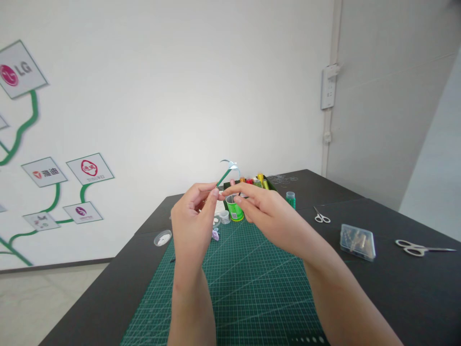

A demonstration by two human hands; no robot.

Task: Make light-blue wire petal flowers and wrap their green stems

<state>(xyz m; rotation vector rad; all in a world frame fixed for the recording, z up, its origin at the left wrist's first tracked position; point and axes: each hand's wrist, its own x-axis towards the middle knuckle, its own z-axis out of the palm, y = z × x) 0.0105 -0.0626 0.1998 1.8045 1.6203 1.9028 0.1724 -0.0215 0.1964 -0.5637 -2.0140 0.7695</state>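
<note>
The green stem (pixel 224 178) looks smooth — the lidded box (pixel 357 241) glossy plastic, the mat (pixel 259 283) matt.

Left forearm (pixel 192 307): yours runs nearly straight toward 12 o'clock; left hand (pixel 190 209) bent, thumb and index finger pinched. Right forearm (pixel 338 283): yours enters from 5 o'clock, slanting toward 10; right hand (pixel 272 211) back uppermost, fingers pointing toward 9, tips just beside your left thumb.
</note>
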